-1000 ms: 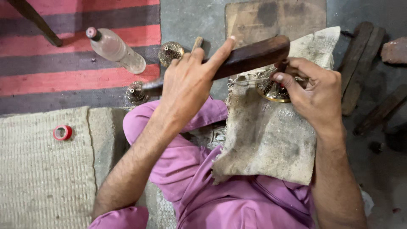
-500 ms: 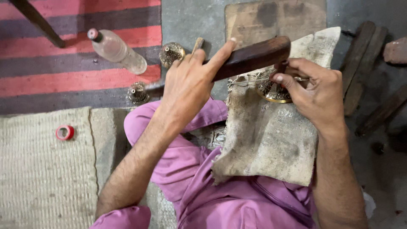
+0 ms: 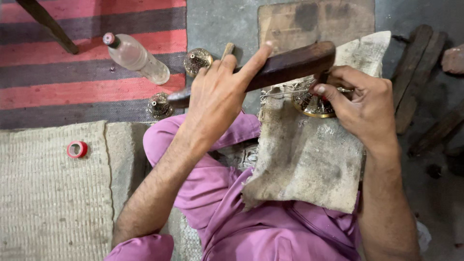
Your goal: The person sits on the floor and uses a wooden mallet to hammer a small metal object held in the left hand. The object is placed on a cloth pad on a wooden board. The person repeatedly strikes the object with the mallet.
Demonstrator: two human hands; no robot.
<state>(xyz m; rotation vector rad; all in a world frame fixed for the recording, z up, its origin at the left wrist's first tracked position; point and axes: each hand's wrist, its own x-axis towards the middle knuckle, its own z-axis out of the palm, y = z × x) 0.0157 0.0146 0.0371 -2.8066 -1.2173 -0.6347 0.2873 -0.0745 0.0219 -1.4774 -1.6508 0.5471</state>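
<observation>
My left hand [image 3: 220,94] grips a dark wooden mallet [image 3: 285,65], index finger stretched along its top, its head raised over the work. My right hand [image 3: 360,104] pinches a thin punch [image 3: 323,79] upright on a round engraved brass piece [image 3: 314,104]. That piece rests on a dirty grey cloth [image 3: 304,159] draped over my knee. The mallet head is just above the punch top. My fingers hide part of the brass piece.
Two small brass domed pieces [image 3: 197,59] [image 3: 159,105] lie on the floor near a plastic bottle [image 3: 136,57] on the striped rug. A red tape roll [image 3: 77,149] sits on the woven mat. A wooden board [image 3: 314,21] and wooden sticks [image 3: 415,72] lie ahead and right.
Both hands and the mallet stay almost in place over the brass piece; the view shifts only slightly.
</observation>
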